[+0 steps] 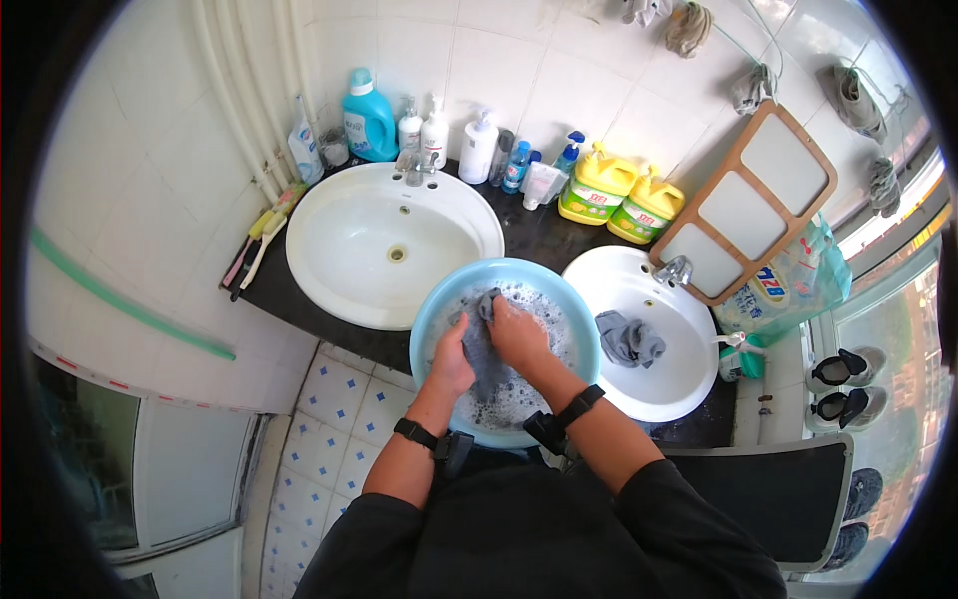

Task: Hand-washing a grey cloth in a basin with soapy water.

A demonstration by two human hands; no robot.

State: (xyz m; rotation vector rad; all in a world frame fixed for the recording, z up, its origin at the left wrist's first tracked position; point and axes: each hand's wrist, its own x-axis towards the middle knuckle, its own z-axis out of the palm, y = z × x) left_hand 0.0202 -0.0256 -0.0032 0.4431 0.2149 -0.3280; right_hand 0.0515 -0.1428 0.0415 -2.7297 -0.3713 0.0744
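Note:
A light blue plastic basin [587,314] of foamy water sits before me, at the edge of the counter between two washbasins. In it hangs a wet dark grey cloth [485,363], partly in the suds. My right hand [516,335] is closed around the cloth's upper end, and a bunched bit sticks out past the fingers. My left hand [452,361] holds the cloth's left side, thumb up, its fingers mostly hidden. Both wrists wear black straps with small devices. A second grey cloth [630,341] lies crumpled in the right washbasin [677,389].
The left washbasin [337,247] has a tap [414,168]. Behind stand a blue detergent bottle [368,120], pump bottles [477,150] and yellow jugs [597,187]. A wood-framed panel [748,202] leans by the right tap [673,271]. Brushes [263,243] lie at the counter's left end.

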